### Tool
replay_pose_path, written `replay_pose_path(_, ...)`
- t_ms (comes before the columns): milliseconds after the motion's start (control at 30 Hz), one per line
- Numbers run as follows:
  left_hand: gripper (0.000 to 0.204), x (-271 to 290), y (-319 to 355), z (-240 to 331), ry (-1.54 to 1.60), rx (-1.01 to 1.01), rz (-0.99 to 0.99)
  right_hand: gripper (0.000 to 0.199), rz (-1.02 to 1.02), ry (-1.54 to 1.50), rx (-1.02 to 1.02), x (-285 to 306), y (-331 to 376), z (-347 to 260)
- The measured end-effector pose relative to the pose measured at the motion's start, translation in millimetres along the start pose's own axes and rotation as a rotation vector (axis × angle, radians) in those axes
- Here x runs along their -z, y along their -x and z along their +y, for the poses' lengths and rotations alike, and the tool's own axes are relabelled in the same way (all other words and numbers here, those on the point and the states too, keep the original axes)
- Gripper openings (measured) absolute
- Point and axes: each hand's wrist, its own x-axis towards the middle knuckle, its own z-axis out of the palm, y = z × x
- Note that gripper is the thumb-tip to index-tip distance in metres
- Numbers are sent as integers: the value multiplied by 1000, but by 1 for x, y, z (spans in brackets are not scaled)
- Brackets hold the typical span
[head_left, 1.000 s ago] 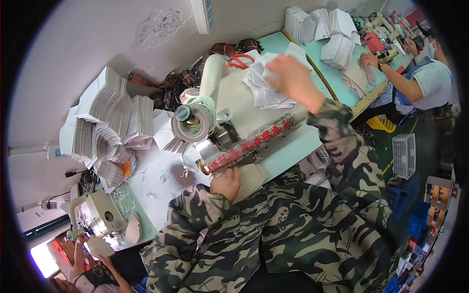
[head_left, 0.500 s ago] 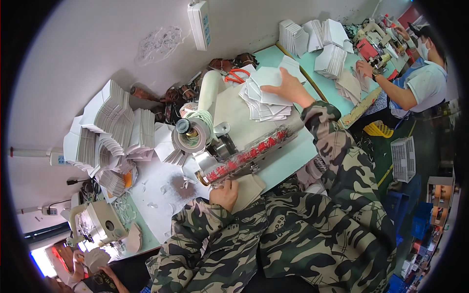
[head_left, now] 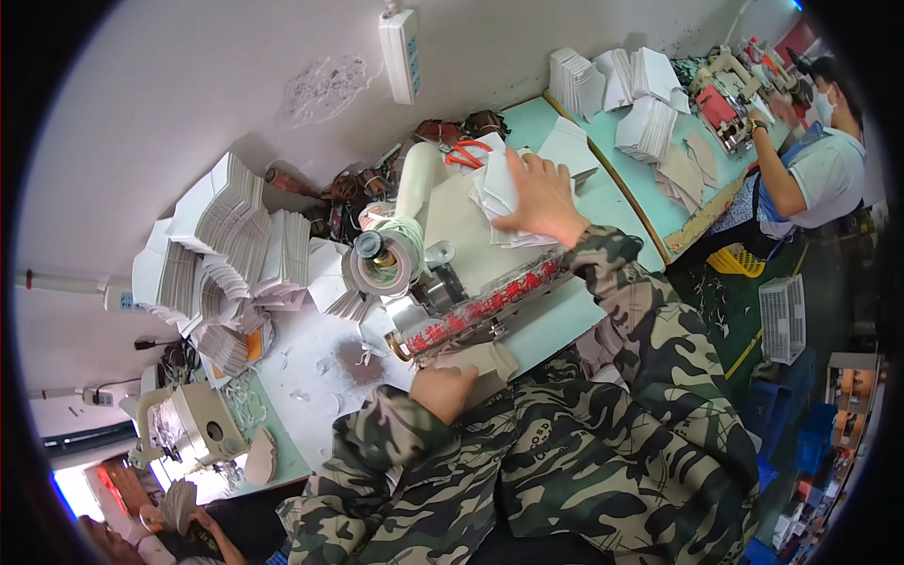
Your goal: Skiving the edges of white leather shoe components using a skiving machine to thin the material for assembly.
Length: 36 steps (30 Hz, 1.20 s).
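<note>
My left hand (head_left: 444, 391) is closed on beige cut pieces (head_left: 488, 365) at the near edge of the bench machine (head_left: 480, 306). The beige pieces bend up at their right end; part of them is hidden under my fingers. On the machine's flat beige top, my right hand (head_left: 544, 202) spans a stack of white cut pieces (head_left: 497, 193), thumb on the near side and fingers spread over the far side. More white pieces (head_left: 568, 143) lie just beyond that hand. A spool with pale cord (head_left: 386, 259) sits at the machine's left end.
Tall stacks of white pieces (head_left: 221, 212) stand at left against the wall. Orange-handled pliers (head_left: 466, 153) lie behind the machine. A second machine (head_left: 193, 428) is at lower left. Co-workers sit at both sides; a grey crate (head_left: 782, 318) stands on the floor at right.
My right hand has come down onto the white stack and drawn it leftward, apart from the pieces behind. The beige pieces under my left hand now bend upward. The right co-worker's arms have moved toward their machine.
</note>
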Motion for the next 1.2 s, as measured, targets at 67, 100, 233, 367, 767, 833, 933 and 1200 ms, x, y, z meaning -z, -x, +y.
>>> replay_pose_path(67,17,20,-3,-26,475,138,-246,115,53,48,48,0,11,-5)
replay_pose_path(100,23,36,-3,-44,749,158,-261,102,272,56,103,-2,15,-8)
replay_pose_path(233,23,58,-4,-100,982,168,-202,58,66,-635,226,4,63,-46)
replay_pose_path(367,27,59,-30,-137,683,323,-198,40,-491,-889,405,-18,78,-70)
replay_pose_path(767,25,83,-46,-76,224,439,-216,29,-393,-462,580,-8,38,-72)
replay_pose_path(833,31,79,-31,-74,802,282,-182,14,-328,-931,431,-2,56,-61)
replay_pose_path(933,28,69,-25,-84,1198,397,-407,14,-425,-1135,146,-38,83,-72)
replay_pose_path(1200,17,49,-38,-173,1102,379,-468,25,-506,-752,401,-25,69,-71)
